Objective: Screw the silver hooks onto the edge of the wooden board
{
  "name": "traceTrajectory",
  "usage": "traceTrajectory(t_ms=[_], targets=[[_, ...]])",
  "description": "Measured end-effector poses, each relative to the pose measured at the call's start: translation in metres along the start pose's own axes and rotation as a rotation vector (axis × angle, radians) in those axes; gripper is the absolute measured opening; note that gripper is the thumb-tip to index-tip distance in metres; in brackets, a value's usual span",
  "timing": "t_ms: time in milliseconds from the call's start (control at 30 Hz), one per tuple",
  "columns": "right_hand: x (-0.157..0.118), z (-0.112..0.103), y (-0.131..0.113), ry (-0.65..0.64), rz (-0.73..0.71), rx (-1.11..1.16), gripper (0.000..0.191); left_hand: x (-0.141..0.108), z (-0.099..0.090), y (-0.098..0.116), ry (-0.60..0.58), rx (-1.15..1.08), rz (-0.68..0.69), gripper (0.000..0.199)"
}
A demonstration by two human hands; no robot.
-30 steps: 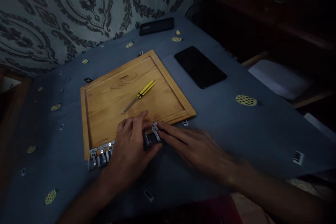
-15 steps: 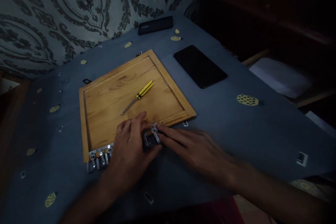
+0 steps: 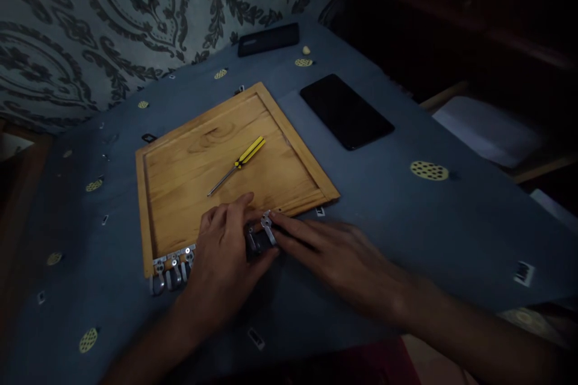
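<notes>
A metal hook [image 3: 267,227] stands at the near edge of a framed wooden board [image 3: 298,150]. My right hand [image 3: 336,252] has its fingertips pressed against the hook's right side. From the left, my left hand [image 3: 223,258] curls over the board's edge, a finger at the hook's top and the thumb by its lower end. Another hook [image 3: 253,240] shows between the hands, partly hidden. Several more hooks [image 3: 174,271] line the edge left of my left hand, screwed on. On the board lies a yellow and black screwdriver [image 3: 244,159], its tip toward my left hand.
A black phone [image 3: 347,111] lies right of the board on the blue patterned tablecloth [image 3: 374,216]. Farther back are a dark phone case [image 3: 268,40] and a small pale lump [image 3: 306,50]. A patterned wall covering [image 3: 135,12] borders the table's back left.
The view has shifted very slightly. Both hands keep their places at the hook, and the screwdriver and board have not moved.
</notes>
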State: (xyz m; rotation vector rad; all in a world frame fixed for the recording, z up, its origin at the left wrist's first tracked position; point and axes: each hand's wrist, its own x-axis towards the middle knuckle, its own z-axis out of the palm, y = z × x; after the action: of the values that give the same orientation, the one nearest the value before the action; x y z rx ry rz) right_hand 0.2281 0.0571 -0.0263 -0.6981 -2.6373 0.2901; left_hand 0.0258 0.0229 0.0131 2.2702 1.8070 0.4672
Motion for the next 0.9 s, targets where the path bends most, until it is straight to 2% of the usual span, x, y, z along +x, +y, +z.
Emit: traceTrajectory(t_ms=[167, 267, 433, 533, 700, 900], targets=[[0.002, -0.002, -0.001, 0.011, 0.015, 0.002, 0.042, 0.000, -0.003, -0.001, -0.028, -0.018, 0.004, 0.065], [0.001, -0.001, -0.001, 0.007, 0.010, -0.005, 0.044, 0.000, -0.016, -0.003, -0.073, -0.065, -0.023, 0.072], [0.002, -0.001, 0.000, 0.035, 0.010, -0.027, 0.052, -0.003, -0.051, -0.013, 0.063, -0.116, -0.093, 0.058], [0.004, -0.001, 0.000, 0.034, 0.011, -0.024, 0.050, -0.009, -0.059, -0.020, 0.073, -0.154, -0.113, 0.053], [0.004, 0.000, -0.001, 0.030, 0.014, 0.004, 0.034, -0.018, -0.040, -0.018, -0.017, -0.186, -0.129, 0.062], [0.005, -0.002, -0.004, 0.027, 0.042, 0.035, 0.028, -0.010, -0.018, -0.003, -0.072, -0.070, -0.011, 0.069]])
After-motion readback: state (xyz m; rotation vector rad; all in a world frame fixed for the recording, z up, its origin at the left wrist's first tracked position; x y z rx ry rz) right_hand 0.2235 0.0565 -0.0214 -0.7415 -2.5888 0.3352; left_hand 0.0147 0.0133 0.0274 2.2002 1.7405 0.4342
